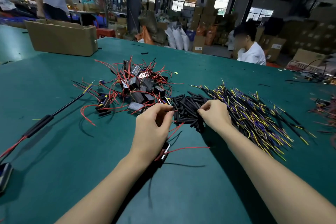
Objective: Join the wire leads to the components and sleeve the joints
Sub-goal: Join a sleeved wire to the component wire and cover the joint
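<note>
Nearest the body, just under the left wrist, a small black component [163, 154] lies on the green felt table [72, 151], its thin red leads [187, 149] trailing out to the right. It looks parked there so its wire ends stay within reach while a sleeve is fetched.

The left hand [152, 125] has its fingers curled, thumb and forefinger pinching something thin and dark at their tips, probably a wire end or a short sleeve (too small to say which). A red lead runs back from below the fingers toward the wrist.

The right hand [214, 114] sits just across from it, fingers bent down, fingertips [200, 112] pinching at one tube on the near edge of the sleeve pile [187, 107]. Whether the tube is lifted yet I cannot tell. These sleeves are short, matte black tubes, stiff enough to lie like cut straws, heaped between the two hands so that either one can pick from them.

Right of the right hand and partly beneath it spreads a fan of wire leads [254, 114]: slim black-jacketed lengths with yellow and purple cores showing at the stripped ends, laid roughly parallel.

Beyond the left hand sits a tangled mound of components [140, 83], boxy black blocks with glossy faces, each sprouting springy red and black wire. To the left of that hand, a long finished-looking lead [40, 125] with a thick black sleeved joint lies diagonally.

Farther off stands an open cardboard box [61, 38], plain corrugated brown.
</note>
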